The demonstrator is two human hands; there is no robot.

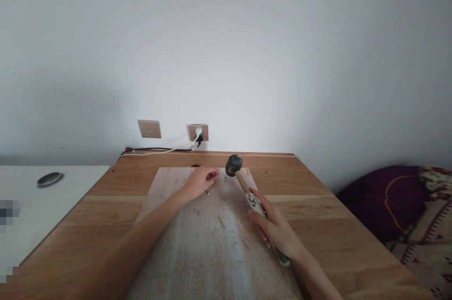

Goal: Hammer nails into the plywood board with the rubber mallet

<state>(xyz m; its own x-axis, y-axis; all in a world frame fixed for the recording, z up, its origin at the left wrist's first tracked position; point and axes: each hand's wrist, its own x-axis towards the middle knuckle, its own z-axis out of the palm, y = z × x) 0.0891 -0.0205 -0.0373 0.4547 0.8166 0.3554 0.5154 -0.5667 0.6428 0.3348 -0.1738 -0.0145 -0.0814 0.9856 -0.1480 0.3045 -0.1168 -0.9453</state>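
Note:
A pale wooden board [212, 239] lies along a brown wooden table [318, 215]. My right hand [277, 229] is closed around the wooden handle of a hammer [243, 182], whose dark head is raised over the board's far end. My left hand [201, 181] rests on the board near its far edge, fingers curled together in a pinch at a small nail I can barely see. A few small nails [221, 197] lie scattered on the board between my hands.
A white table [52, 206] with a dark round lid [50, 179] stands at the left. Wall sockets [197, 132] with a white plug and cables sit behind the table. A purple cushion and patterned fabric [399, 206] lie at the right.

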